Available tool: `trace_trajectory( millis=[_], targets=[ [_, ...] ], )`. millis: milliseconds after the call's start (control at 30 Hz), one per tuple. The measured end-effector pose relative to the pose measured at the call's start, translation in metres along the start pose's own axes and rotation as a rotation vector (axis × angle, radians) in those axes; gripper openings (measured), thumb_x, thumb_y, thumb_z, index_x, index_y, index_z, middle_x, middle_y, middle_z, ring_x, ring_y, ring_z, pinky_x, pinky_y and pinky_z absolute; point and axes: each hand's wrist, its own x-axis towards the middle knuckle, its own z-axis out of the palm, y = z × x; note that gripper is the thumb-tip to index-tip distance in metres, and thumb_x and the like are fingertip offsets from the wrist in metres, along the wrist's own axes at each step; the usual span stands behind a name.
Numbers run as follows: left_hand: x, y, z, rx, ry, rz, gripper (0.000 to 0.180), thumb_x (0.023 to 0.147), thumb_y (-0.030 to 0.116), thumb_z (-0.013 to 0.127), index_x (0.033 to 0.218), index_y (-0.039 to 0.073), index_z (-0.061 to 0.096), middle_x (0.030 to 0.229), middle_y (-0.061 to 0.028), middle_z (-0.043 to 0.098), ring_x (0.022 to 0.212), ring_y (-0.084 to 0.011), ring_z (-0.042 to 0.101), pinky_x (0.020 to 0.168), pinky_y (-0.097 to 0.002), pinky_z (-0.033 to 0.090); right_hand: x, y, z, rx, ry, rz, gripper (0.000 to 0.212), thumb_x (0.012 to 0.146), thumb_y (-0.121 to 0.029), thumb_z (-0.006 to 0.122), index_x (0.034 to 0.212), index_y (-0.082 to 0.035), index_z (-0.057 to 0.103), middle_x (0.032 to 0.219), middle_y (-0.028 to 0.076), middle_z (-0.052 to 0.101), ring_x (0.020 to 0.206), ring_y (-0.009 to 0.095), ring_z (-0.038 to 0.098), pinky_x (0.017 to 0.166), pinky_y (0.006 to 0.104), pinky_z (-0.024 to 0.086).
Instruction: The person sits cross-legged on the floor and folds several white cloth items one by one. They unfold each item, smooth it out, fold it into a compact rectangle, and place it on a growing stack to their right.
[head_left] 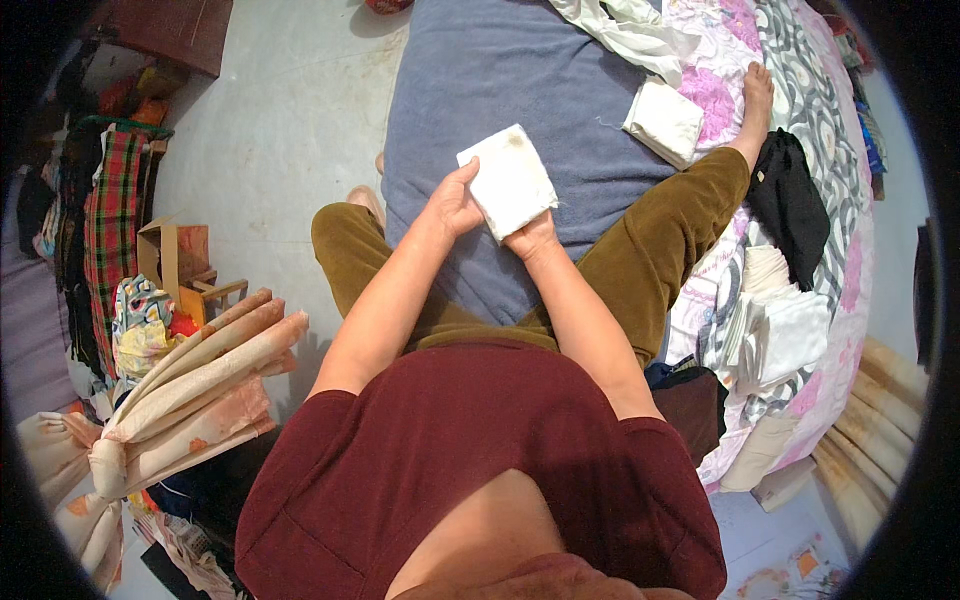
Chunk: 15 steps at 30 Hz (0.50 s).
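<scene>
A square white folded cloth [508,182] is held up between my two hands over the blue-grey blanket [440,110]. A faint brownish mark shows near its far corner, and loose threads fray at the right corner. My left hand [458,203] grips its left edge, thumb on top. At the near right corner, my right hand [532,236] supports it from beneath, its fingers mostly hidden under the cloth. Another folded white cloth [664,122] rests on the bed to the right, with a crumpled white cloth [640,38] beyond it.
Beside my right leg lie a black garment [790,200] and a stack of folded white cloths [780,335] on the patterned bedding. To my left, past the floor [270,130], are a knotted curtain [190,385], an open cardboard box [160,250] and a red plaid cloth [118,205].
</scene>
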Motion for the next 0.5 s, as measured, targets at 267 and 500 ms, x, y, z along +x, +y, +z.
trace_trajectory(
  millis=[267,500],
  targets=[
    [0.007,-0.007,-0.022,-0.160,-0.075,0.068,0.045,0.100,0.024,0.044,0.136,-0.003,0.039,0.138,-0.0199,0.047,0.129,-0.0338,0.045,0.110,-0.0481,0.034,-0.050,-0.032,0.024,0.201,-0.018,0.051,0.047,0.100,-0.031,0.044,0.138,-0.004,0.038,0.136,0.012,0.049,0.121,0.026,0.052,0.101,0.0412,0.045],
    [0.006,-0.010,-0.019,0.069,-0.003,0.104,0.041,0.095,0.022,0.056,0.129,0.001,0.048,0.128,-0.0168,0.056,0.121,-0.0308,0.052,0.106,-0.0484,0.039,-0.045,-0.021,0.004,-0.169,0.201,0.137,0.041,0.094,-0.003,0.048,0.134,-0.001,0.040,0.128,0.012,0.053,0.116,0.024,0.055,0.099,0.0417,0.048]
  ],
)
